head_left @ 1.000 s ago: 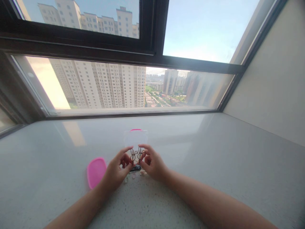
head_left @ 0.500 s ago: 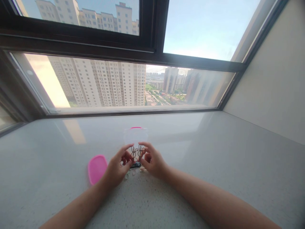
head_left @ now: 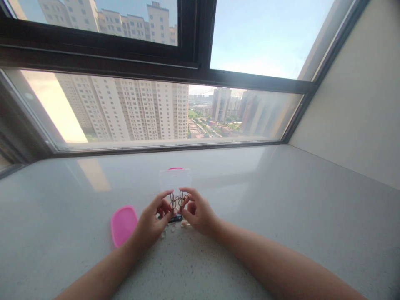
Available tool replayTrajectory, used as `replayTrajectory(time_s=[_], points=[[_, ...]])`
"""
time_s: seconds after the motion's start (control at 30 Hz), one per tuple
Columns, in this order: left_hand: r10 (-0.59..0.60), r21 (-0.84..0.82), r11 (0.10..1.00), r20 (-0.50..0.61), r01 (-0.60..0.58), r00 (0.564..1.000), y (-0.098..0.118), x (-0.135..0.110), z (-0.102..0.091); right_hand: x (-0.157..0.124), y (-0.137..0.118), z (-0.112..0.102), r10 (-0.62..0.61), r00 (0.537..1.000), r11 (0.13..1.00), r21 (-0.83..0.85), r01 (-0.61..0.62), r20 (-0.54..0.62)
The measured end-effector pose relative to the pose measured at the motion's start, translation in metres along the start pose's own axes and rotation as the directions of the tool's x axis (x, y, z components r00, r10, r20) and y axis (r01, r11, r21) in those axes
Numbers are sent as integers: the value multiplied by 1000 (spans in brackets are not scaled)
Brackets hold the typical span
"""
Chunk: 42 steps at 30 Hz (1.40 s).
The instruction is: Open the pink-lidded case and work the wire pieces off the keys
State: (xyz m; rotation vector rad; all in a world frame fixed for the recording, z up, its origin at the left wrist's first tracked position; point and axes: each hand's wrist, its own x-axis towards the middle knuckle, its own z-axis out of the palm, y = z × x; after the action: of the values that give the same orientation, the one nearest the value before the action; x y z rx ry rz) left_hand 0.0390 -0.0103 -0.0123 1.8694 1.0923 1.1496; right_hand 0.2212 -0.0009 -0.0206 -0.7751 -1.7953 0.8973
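Note:
My left hand [head_left: 152, 217] pinches a brown looped piece [head_left: 172, 204] upright between thumb and index finger. It has a tall narrow loop above a round one. Close beside it, my right hand [head_left: 201, 213] grips a similar brown looped piece [head_left: 181, 203] in the same way, top and bottom. The two pieces nearly meet or touch; whether they are linked is too small to tell. Beneath the hands lies a dark, shiny, elongated object [head_left: 177, 218], partly hidden by the fingers. Small translucent bits [head_left: 163, 234] and a beige item [head_left: 185, 223] rest near it.
A pink lid [head_left: 122, 226] lies left of my left hand, partly behind the forearm. Beyond the hands stands a clear container [head_left: 175, 178] with a pink handle. The speckled white surface [head_left: 250, 191] runs back to a dark-framed window, with a wall on the right.
The two looped pieces have come slightly closer together, both hands still pinching them. The whole view has shifted a little, so most things appear further left.

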Motion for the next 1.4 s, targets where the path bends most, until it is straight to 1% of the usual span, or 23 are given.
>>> replayTrajectory(time_s=[0.37, 0.57, 0.9, 1.13, 1.4], points=[[1, -13, 1000, -7, -1, 1000, -2, -2, 0, 0, -1, -2, -1, 1000, 1000, -9, 0, -8], [-15, -8, 1000, -19, 14, 1000, 1, -1, 0, 0, -2, -2, 4, 1000, 1000, -21, -4, -11], [0, -3, 1000, -34, 0, 999, 6, -2, 0, 1, -1, -2, 8, 1000, 1000, 5, -8, -16], [-5, -27, 1000, -39, 4, 999, 3, -2, 1, 0, 0, -3, 10, 1000, 1000, -17, -11, -23], [-20, -45, 999, -32, 19, 999, 8, -2, 1, 1, -2, -8, -3, 1000, 998, -58, 1, -31]])
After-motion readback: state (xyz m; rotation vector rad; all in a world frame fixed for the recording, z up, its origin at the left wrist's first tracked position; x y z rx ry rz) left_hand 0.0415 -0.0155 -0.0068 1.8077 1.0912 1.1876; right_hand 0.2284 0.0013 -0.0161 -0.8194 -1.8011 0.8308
